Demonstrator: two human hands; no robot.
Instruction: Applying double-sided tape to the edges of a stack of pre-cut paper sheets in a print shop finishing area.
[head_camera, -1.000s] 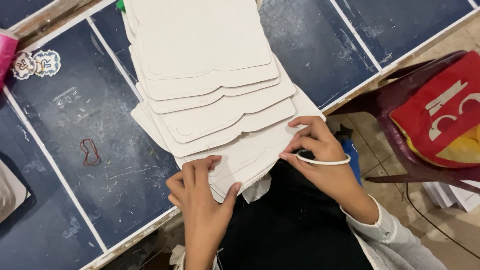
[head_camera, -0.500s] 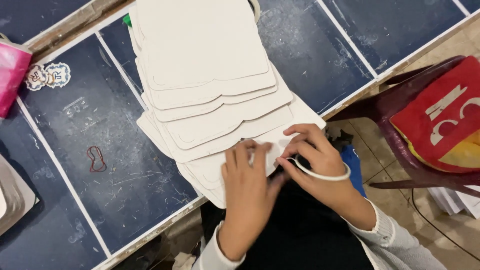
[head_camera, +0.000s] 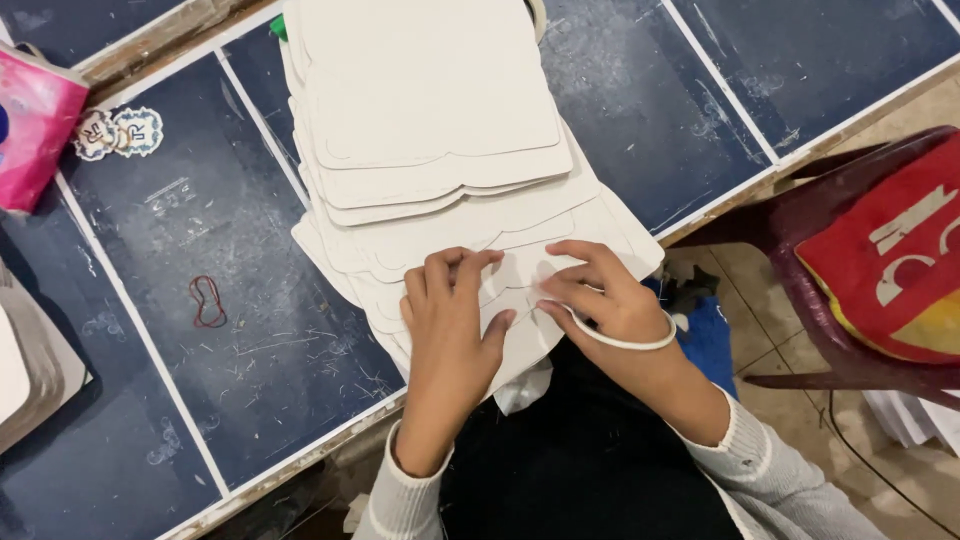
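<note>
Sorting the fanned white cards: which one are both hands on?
The nearest bottom card at the table's edge, under the left hand and right hand; the others lie farther up.

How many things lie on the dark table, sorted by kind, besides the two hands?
Fanned pile of white card cutouts: 1
Red rubber band: 1
Round stickers: 2
Pink pouch: 1
Total: 5
The left hand and right hand both press on the pile's nearest cutouts.
</note>
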